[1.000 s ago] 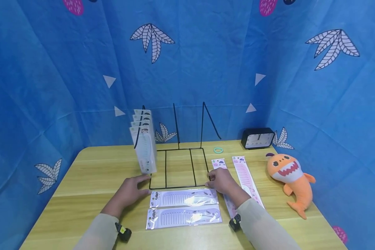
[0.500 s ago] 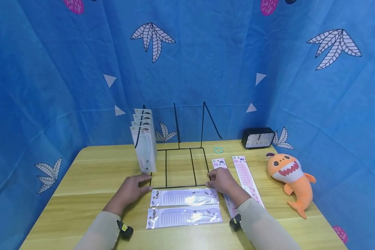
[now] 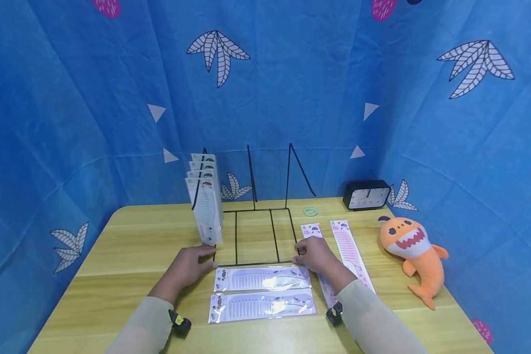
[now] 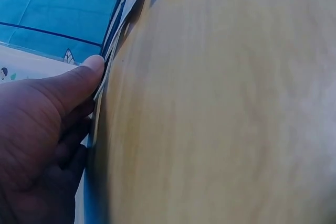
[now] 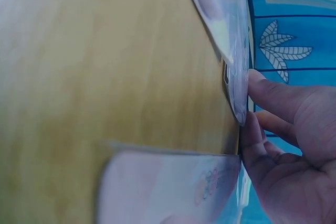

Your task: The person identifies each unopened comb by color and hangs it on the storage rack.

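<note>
Left hand (image 3: 187,270) lay on the table (image 3: 128,255) with fingers (image 3: 208,251) relaxed, tips touching the front-left corner of the black wire rack (image 3: 256,236) and the left end of the nearer-to-rack packaged comb (image 3: 262,279). Right hand (image 3: 315,256) rested at the rack's front-right corner, fingers loosely bent at that comb's right end; whether they pinched it could not be told. A second packaged comb (image 3: 261,305) lay just below.
</note>
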